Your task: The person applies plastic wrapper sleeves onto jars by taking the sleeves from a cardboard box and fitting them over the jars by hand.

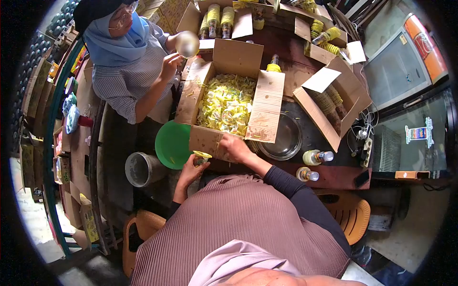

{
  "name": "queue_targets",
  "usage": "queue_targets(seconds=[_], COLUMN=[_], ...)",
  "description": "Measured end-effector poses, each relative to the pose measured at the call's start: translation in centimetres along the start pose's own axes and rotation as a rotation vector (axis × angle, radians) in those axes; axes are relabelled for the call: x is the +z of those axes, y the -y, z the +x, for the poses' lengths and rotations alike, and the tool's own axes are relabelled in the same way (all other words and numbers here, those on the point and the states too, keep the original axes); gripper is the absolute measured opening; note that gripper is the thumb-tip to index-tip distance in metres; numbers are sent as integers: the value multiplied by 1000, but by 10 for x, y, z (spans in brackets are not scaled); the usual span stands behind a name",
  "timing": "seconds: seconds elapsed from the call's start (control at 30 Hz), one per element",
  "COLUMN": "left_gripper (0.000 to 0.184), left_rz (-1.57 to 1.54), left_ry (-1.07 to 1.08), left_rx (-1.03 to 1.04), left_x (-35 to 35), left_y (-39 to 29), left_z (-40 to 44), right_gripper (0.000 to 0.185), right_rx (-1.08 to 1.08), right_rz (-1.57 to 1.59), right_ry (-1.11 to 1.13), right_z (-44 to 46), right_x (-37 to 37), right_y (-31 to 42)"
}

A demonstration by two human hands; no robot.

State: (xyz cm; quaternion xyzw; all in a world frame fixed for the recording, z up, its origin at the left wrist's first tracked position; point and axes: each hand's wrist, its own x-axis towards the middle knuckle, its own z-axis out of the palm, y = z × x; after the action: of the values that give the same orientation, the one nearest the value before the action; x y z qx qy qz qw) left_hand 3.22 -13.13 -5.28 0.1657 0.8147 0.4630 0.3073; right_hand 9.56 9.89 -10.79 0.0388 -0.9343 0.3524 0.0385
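Observation:
My left hand (191, 172) is closed around a small yellow-rimmed cup (202, 155), held upright in front of the green basin (167, 145). My right hand (237, 148) is over the front flap (205, 142) of an open cardboard box (236, 57). Its fingers are bent together; whatever is in them, if anything, cannot be made out. Many small yellow-and-clear packets (226, 102) fill the box.
Across the table, a person (131, 71) holds a round pale object (187, 44). A grey bucket (138, 169) stands left of the basin. Right are a round glass-like lid (281, 136), two bottles (317, 157) and a carton of stacked cups (331, 107).

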Motion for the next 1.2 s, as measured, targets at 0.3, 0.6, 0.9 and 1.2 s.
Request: queue_targets(seconds=[0.3,0.6,0.9,1.2], left_gripper=[52,47,48,47], left_rz=[66,68,-12,83], left_ry=[29,37,31,38], left_rx=[-13,-75,-28,65], left_x=[0,1,-2,5], left_y=[3,-5,-14,-50], left_z=[3,4,18,40], right_gripper=[25,39,63,66], right_rx=[311,322,352,425], right_rz=[405,52,-159,-235], right_ry=[-352,-427,-249,-207], right_z=[27,1,-57,-26], right_x=[-46,-77,-40,-64], right_y=[1,-3,-5,-38])
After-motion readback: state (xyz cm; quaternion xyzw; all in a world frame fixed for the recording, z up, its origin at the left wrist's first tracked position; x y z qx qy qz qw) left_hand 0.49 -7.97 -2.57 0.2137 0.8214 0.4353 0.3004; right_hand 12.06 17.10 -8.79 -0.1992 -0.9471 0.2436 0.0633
